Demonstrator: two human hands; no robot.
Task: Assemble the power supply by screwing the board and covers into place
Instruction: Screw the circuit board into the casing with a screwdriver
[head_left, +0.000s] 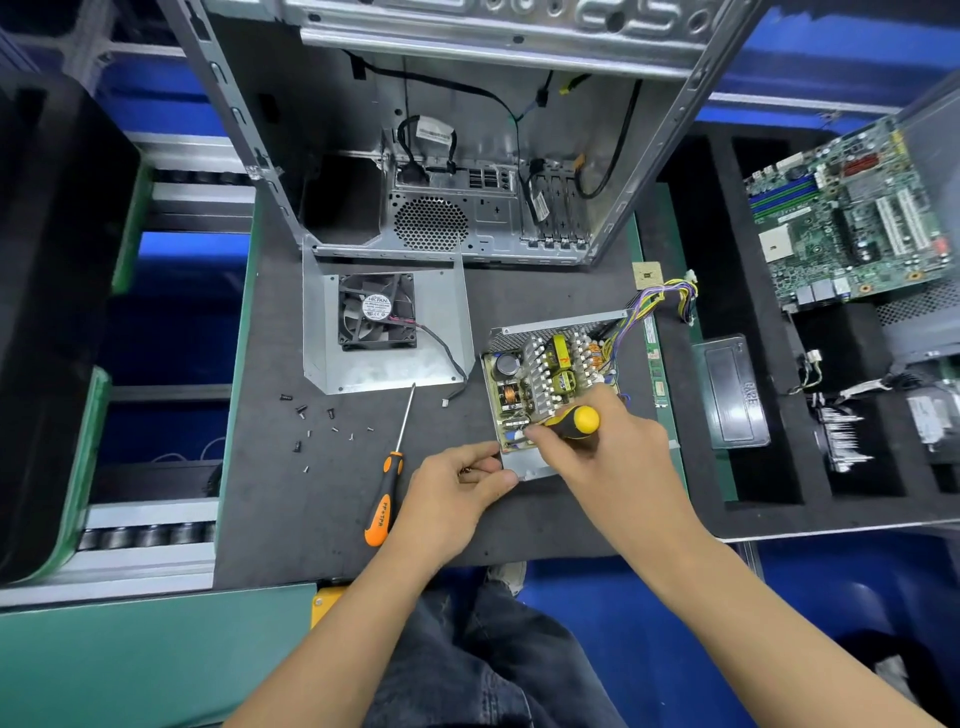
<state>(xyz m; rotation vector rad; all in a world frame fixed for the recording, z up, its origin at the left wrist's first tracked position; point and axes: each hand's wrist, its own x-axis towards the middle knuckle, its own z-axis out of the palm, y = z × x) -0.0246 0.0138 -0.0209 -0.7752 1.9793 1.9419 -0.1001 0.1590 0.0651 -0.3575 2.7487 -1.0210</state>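
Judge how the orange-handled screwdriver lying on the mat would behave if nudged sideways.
The orange-handled screwdriver would probably roll: its handle looks rounded and its thin shaft lies free on the flat mat. It looks stiff and handle-heavy, so it would likely pivot about the handle.

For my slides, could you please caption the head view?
Right hand drives a yellow screwdriver into the power supply board; left hand steadies its case.
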